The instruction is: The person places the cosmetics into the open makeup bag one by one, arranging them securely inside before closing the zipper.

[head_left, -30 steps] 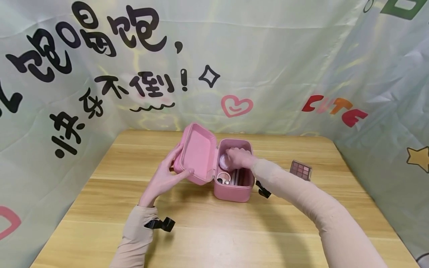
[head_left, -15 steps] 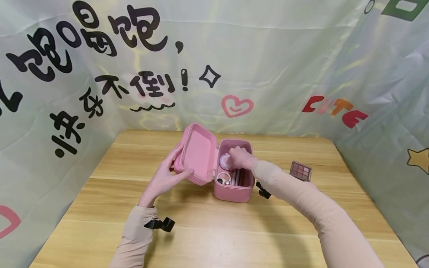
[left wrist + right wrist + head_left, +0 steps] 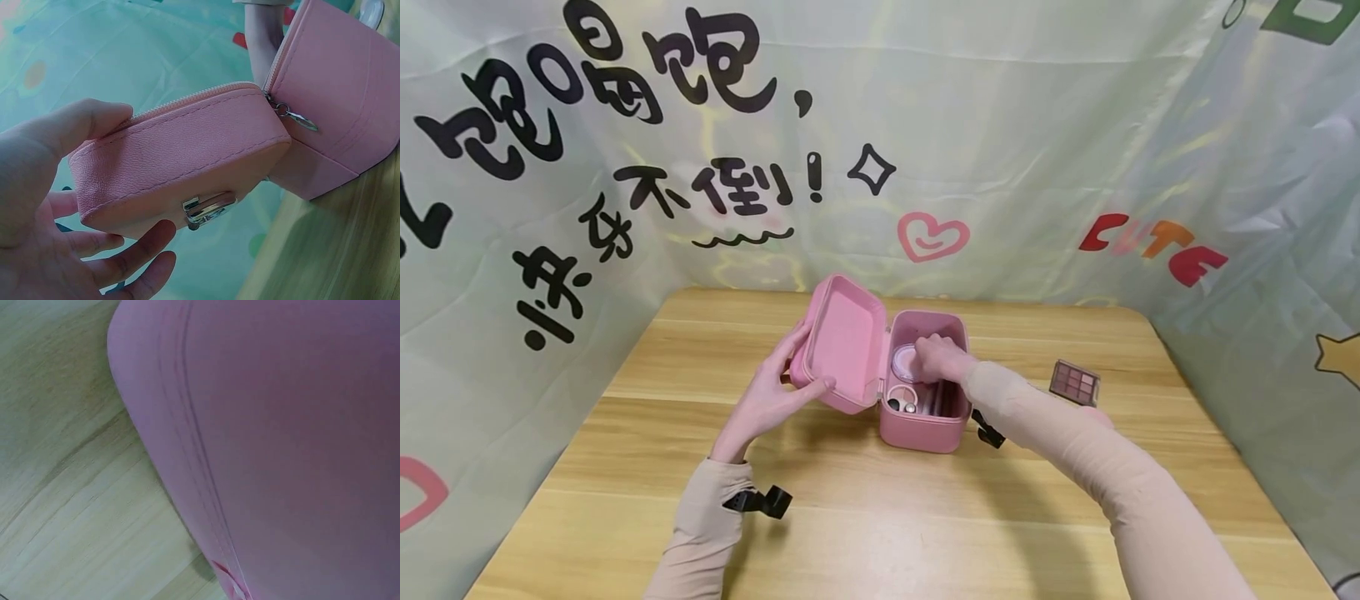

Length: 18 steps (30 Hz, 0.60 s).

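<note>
One pink lid (image 3: 848,337) sits gripped in the left hand (image 3: 767,396).

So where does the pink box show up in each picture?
Head: the pink box sits near the center, lid open toward the picture's left.
Left wrist: its lid crosses the middle, its body at upper right.
Right wrist: the pink box fills the right side.
Shared landmark: wooden table, lower right in left wrist, left in right wrist.
</note>
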Motion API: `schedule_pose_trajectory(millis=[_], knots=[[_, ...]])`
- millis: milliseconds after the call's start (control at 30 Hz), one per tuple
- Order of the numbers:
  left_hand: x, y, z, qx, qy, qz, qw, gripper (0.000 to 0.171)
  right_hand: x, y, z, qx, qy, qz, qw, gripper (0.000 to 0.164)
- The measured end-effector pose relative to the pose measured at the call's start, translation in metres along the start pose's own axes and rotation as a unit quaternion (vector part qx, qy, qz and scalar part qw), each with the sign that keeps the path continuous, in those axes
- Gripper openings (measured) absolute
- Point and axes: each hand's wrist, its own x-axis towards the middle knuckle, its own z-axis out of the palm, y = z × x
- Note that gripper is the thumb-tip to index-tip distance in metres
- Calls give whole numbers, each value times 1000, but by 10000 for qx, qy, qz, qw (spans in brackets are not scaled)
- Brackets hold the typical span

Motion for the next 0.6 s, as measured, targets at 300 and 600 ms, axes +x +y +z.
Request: schedule_pose_trajectory(millis=[300, 600], knots=[[0, 0, -1, 6, 11, -25, 10000, 88, 0, 0, -3, 113, -35, -67, 9999, 12], [-1, 2, -1, 8, -15, -85, 10000, 88, 0, -1, -5, 100, -123, -114, 9998, 9]])
